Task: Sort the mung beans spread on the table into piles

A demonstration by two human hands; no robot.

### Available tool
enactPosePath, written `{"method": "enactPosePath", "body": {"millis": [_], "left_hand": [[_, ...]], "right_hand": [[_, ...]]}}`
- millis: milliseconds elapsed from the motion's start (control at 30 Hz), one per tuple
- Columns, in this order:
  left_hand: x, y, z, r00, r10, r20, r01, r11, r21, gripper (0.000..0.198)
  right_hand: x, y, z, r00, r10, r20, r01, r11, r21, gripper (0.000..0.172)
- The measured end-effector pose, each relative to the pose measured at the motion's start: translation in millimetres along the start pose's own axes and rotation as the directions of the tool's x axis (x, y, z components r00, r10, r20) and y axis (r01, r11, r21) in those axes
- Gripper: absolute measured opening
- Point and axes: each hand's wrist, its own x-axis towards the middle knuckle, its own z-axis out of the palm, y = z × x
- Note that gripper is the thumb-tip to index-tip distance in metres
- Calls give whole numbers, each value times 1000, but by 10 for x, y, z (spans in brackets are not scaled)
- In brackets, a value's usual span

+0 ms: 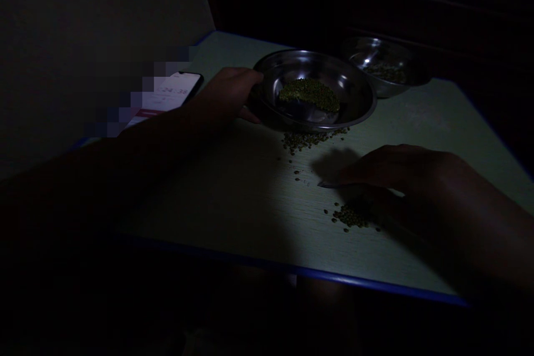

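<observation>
The left hand (240, 88) grips the bowl (362, 110) at upper centre; the right hand (411, 169), pinching a thin metal piece (327, 184) pointing left, is nearer the small bean pile (352, 216), lower right of centre.

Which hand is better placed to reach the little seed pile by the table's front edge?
Probably the right hand: it is right beside that seed pile, while the left hand is farther off, holding the nearer metal bowl by its rim.
</observation>
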Motion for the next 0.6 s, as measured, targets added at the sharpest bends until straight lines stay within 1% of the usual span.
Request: {"method": "enactPosePath", "body": {"millis": [100,167,300,400,500,600], "left_hand": [[-9,22,2,1000,-26,-11,26,1000,9,29],[-27,47,2,999,-35,-11,35,998,42,29],[-41,56,-2,1000,-15,11,14,997,79,29],[-14,21,-3,1000,-8,2,7,998,70,29],[20,-6,-4,1000,-18,-9,19,999,43,29],[18,15,-1,1000,-24,-5,24,999,32,28]], "right_hand": [[-10,8,-33,1000,-15,4,15,1000,26,37],[-10,8,-32,1000,-27,3,27,999,37,39],[-21,5,-28,999,-34,7,33,999,42,46],[-38,11,-50,1000,2,14,-3,997,79,40],[-36,19,-94,999,51,-6,-50,989,140,33],[-3,18,-127,999,28,-33,-22,985,174,33]]}}
